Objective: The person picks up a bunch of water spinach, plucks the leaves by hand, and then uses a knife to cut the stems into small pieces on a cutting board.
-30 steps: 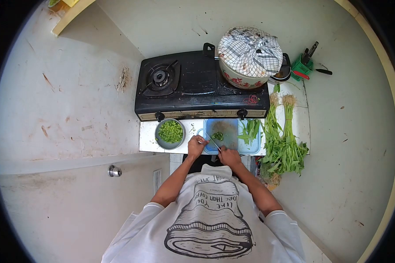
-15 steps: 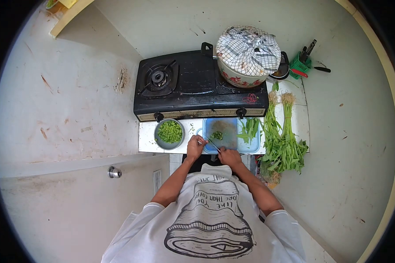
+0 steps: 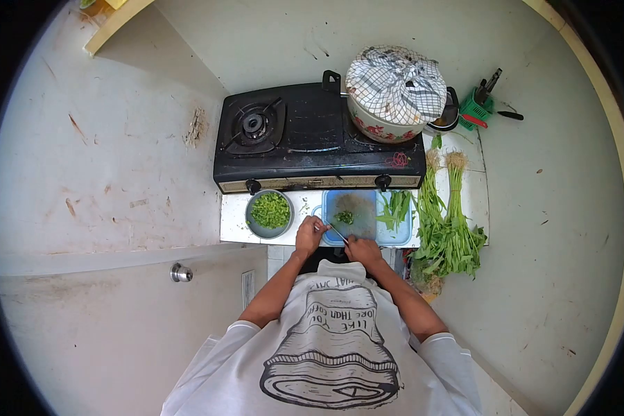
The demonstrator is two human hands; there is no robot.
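Note:
My right hand (image 3: 363,250) is closed round the handle of a knife (image 3: 338,234), at the near edge of a blue cutting board (image 3: 331,202). The blade slants up and left toward my left hand (image 3: 310,234). The fingers of my left hand are pinched together by the knife's tip; whether anything is between them is too small to tell. A small heap of chopped greens (image 3: 344,218) lies on the board just beyond the blade. Uncut green leaves (image 3: 396,209) rest on the board's right side. Left of my left hand stands a grey bowl (image 3: 253,227) holding chopped greens.
Behind the board is a black two-burner stove (image 3: 312,132), with a cloth-covered floral pot (image 3: 385,130) on its right side. Bunches of leafy greens (image 3: 456,239) hang over the counter's right front edge. A green basket (image 3: 476,109) of knives stands at the back right.
The whole view has shifted very slightly, so the stove and counter appear a little lower. Both hands and the knife hold nearly the same position.

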